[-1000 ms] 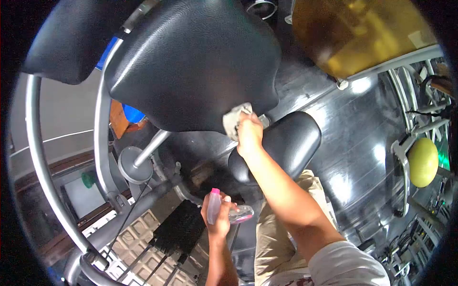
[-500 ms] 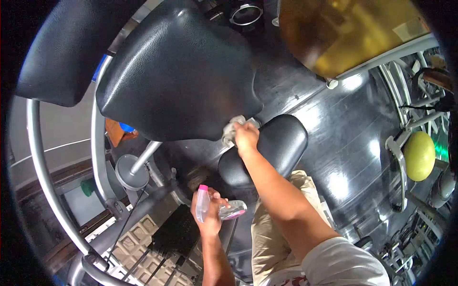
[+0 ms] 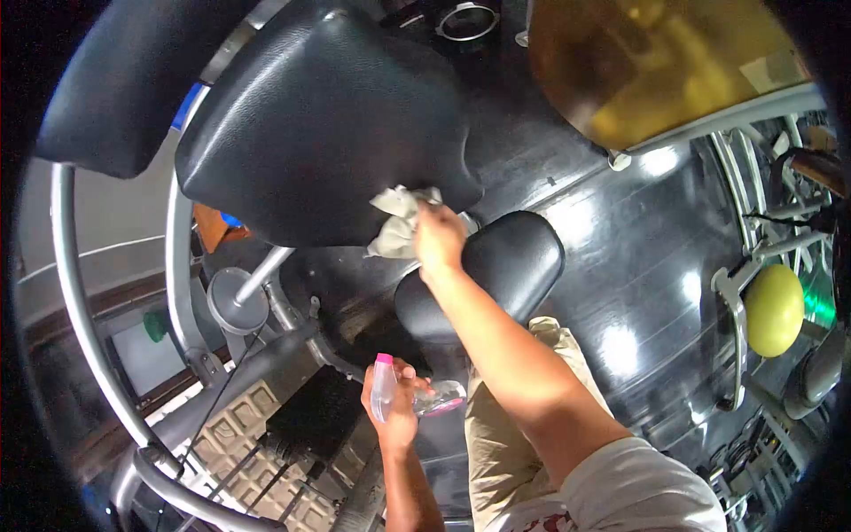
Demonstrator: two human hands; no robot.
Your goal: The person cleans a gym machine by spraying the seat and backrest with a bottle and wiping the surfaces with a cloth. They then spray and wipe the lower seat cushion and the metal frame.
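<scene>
My right hand (image 3: 441,236) is closed on a pale cloth (image 3: 397,232), which lies against the lower edge of the large black padded backrest (image 3: 328,124). Just below and to the right is a smaller black pad (image 3: 514,262). My left hand (image 3: 396,410) is wrapped round a clear spray bottle (image 3: 384,390) with a pink end, held low in front of my body, left of my legs. Part of the bottle shows on either side of the fingers.
A curved grey metal frame (image 3: 71,266) runs down the left side. At the upper right hangs an amber panel (image 3: 656,71). A yellow-green ball (image 3: 774,310) sits by metal racks at the right. Beige textured blocks (image 3: 239,426) lie at the lower left.
My right hand and the cloth have moved left and slightly up along the backrest's edge, and more of the cloth shows. My left hand with the bottle has shifted slightly.
</scene>
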